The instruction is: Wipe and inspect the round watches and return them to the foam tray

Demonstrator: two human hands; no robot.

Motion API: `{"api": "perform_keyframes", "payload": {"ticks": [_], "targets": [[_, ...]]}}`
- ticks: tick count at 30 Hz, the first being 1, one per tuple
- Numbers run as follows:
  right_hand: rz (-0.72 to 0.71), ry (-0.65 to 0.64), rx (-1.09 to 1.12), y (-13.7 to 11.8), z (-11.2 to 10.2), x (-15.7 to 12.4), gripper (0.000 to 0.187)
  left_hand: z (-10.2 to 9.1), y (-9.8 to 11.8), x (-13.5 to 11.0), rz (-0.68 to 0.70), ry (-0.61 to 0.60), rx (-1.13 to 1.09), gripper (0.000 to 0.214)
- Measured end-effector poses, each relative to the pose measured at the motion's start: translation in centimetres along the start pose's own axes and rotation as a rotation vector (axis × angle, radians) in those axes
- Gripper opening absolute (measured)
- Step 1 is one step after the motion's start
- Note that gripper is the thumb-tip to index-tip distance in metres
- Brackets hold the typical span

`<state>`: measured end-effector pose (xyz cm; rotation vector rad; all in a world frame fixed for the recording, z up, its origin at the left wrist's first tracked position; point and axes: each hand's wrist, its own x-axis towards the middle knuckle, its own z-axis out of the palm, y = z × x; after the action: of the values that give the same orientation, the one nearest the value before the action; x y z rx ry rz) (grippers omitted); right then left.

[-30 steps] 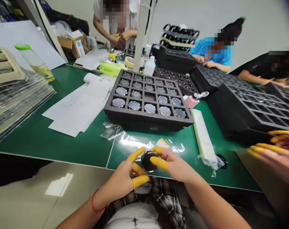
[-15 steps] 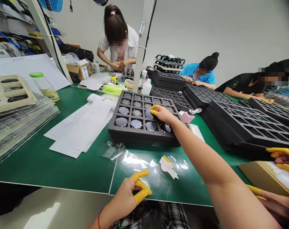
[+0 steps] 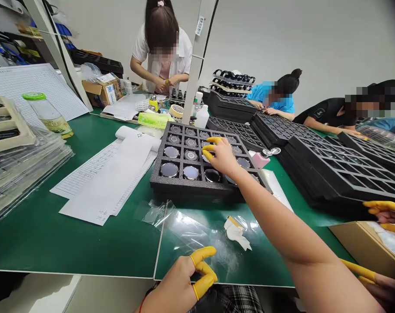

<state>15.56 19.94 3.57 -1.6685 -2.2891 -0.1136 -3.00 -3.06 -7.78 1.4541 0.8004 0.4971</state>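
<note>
My right hand (image 3: pixel 222 154), with yellow finger cots on its fingertips, reaches over a black foam tray (image 3: pixel 197 184). Its finger and thumb are apart above a watch head in the third row and partly cover it. Round watch heads fill the tray's square compartments. Nearer ones, such as one watch head (image 3: pixel 169 170), show smooth faces; others, like another watch head (image 3: pixel 191 155), show ringed backs. My left hand (image 3: pixel 184 278) is low at the table's front edge, index finger stretched out, thumb and middle finger loosely curled, with nothing visible between them.
Clear plastic film (image 3: pixel 197 230) and a torn white paper piece (image 3: pixel 237 232) lie before the tray. Paper sheets (image 3: pixel 102 182) are left of it, a pink bottle (image 3: pixel 261 160) right. Stacked black trays (image 3: pixel 315 174) and a co-worker's gloved-tip hand (image 3: pixel 388 208) by a cardboard box (image 3: pixel 363 241) are farther right.
My right hand's finger and thumb have spread a little over the tray. A front-row watch face now looks darker. The view has shifted slightly; my left hand keeps a similar pose.
</note>
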Motion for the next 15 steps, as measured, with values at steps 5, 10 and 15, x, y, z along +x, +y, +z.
{"api": "perform_keyframes", "payload": {"ticks": [5,10,15], "targets": [[0.041,-0.067,0.032,-2.8,1.6,1.6,0.031,-0.1,0.2,0.1,0.062,0.024,0.068,0.023],[0.133,-0.041,0.119,-3.4,1.3,2.0,0.032,-0.1,-0.7,0.3,0.050,0.046,0.079,0.029],[0.028,0.131,0.143,-5.8,-0.5,-2.4,0.028,0.0,-1.0,0.2,-0.025,0.120,-0.080,0.044]]}}
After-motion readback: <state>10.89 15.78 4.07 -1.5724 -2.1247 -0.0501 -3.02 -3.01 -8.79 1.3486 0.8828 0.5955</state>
